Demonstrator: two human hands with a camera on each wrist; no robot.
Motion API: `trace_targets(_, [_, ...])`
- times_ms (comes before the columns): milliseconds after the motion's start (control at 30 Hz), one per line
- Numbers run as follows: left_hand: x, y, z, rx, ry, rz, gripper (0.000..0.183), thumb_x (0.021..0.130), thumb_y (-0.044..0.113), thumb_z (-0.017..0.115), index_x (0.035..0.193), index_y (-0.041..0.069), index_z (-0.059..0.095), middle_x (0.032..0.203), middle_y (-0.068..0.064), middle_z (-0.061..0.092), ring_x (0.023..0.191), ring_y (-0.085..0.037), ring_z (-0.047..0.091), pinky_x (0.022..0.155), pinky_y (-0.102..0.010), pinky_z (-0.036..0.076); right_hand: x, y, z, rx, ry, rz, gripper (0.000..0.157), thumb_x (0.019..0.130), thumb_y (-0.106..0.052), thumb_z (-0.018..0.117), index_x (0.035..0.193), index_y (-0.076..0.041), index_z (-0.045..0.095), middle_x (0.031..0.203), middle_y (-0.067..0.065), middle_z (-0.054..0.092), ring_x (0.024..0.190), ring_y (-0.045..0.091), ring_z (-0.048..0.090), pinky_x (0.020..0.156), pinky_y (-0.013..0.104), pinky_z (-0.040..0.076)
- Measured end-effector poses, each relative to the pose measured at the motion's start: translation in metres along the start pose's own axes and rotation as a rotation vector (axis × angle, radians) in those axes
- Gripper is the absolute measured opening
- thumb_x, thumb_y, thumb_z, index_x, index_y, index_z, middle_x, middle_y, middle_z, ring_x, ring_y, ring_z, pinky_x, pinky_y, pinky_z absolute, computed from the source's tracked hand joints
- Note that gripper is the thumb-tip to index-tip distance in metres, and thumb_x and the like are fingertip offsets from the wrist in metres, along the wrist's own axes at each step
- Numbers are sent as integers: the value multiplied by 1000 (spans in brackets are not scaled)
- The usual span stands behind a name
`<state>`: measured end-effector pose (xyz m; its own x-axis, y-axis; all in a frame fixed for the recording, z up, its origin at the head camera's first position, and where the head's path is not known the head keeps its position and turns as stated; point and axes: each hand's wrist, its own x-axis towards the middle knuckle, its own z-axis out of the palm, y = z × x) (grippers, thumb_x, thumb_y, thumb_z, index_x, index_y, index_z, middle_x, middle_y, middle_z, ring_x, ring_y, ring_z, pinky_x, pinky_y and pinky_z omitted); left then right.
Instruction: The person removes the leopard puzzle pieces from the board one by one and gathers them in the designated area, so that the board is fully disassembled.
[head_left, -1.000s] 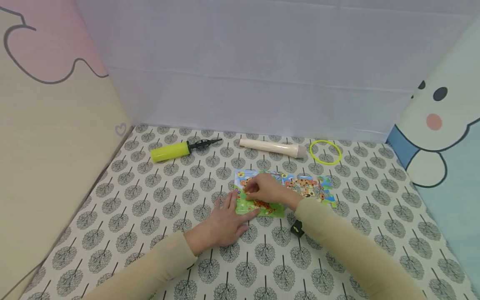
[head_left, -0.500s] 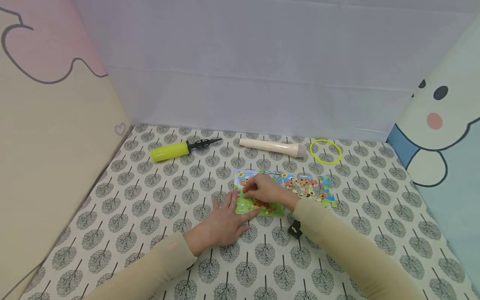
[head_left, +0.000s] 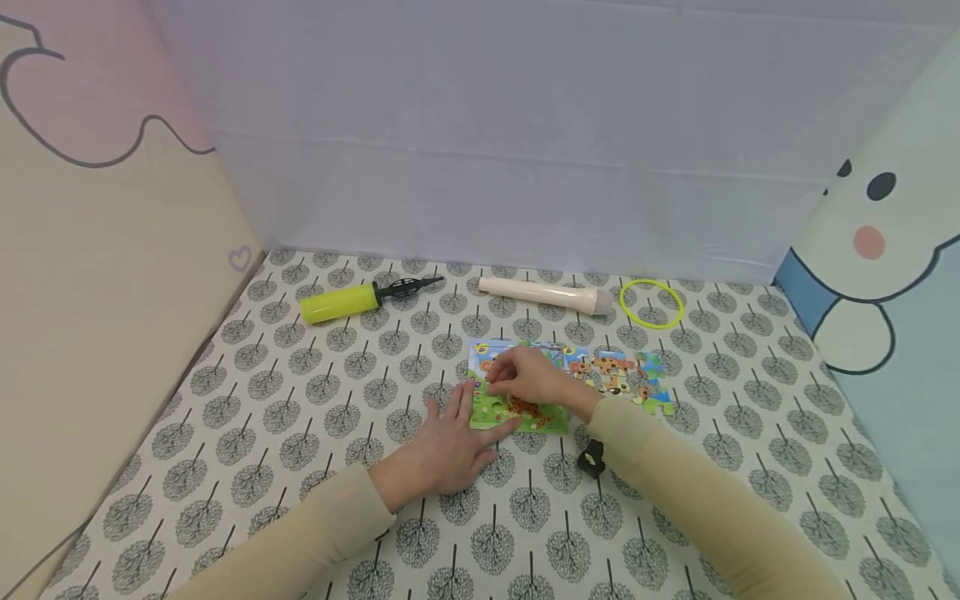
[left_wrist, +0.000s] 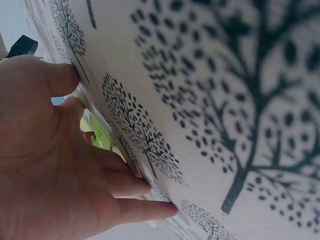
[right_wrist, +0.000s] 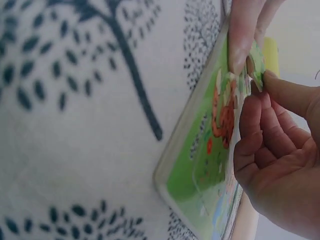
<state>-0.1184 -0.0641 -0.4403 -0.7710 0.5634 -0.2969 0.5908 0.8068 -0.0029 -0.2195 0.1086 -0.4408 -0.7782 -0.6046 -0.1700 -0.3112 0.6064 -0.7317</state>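
Note:
A jigsaw puzzle board (head_left: pixel 553 421) with a green border and an orange spotted animal lies on the cloth. In the right wrist view, my right hand (right_wrist: pixel 280 135) pinches a small green puzzle piece (right_wrist: pixel 257 67) between thumb and finger, close over the board. The head view has that right hand (head_left: pixel 531 375) above the board's middle, hiding part of the picture. My left hand (head_left: pixel 448 446) rests at the board's lower left, fingers extended, with fingertips on its left and bottom edges. Its palm and straight fingers fill the left side of the left wrist view.
Right of the board lie several loose puzzle pieces (head_left: pixel 613 379), partly behind the right wrist. Farther back are a yellow hand pump (head_left: pixel 341 304), a white microphone-shaped stick (head_left: pixel 543 294) and a yellow ring (head_left: pixel 651 326). Fabric walls (head_left: pixel 480 150) stand around the tree-print cloth (head_left: pixel 360 500).
The right hand has turned and shifted very slightly over the board. The left hand holds its place, and the other things have not moved.

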Motion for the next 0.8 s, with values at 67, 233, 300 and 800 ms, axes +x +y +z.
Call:
trace_targets(67, [0, 0, -1, -5, -4, -3, 52, 100, 54, 26, 149, 48, 12, 151, -32, 8, 139, -46, 6, 101, -70, 20, -1, -1, -2, 27, -1, -5, 12, 85, -17, 73, 93, -8, 69, 82, -5, 66, 76, 10, 63, 74, 27, 53])
trace_targets(233, [1, 1, -3, 1, -9, -8, 52, 100, 54, 26, 150, 48, 11, 150, -34, 7, 138, -46, 6, 102, -70, 20, -6, 0, -10, 130, 36, -18, 11, 87, -15, 72, 94, -7, 68, 83, -2, 67, 77, 13, 64, 73, 29, 53])
trace_targets(300, [2, 1, -3, 6, -4, -8, 52, 100, 54, 27, 150, 48, 11, 150, -34, 7, 138, -46, 6, 102, -70, 20, -9, 3, -14, 160, 62, -18, 11, 87, -15, 71, 94, -7, 68, 83, -1, 66, 77, 16, 64, 72, 31, 54])
trace_targets(800, [-2, 2, 1, -61, 14, -10, 53, 100, 52, 29, 150, 47, 12, 150, -34, 3, 138, -47, 6, 101, -71, 19, -55, 39, -47, 233, 90, 68, 13, 91, -17, 67, 98, -6, 66, 84, 6, 67, 74, 28, 61, 58, 34, 51])
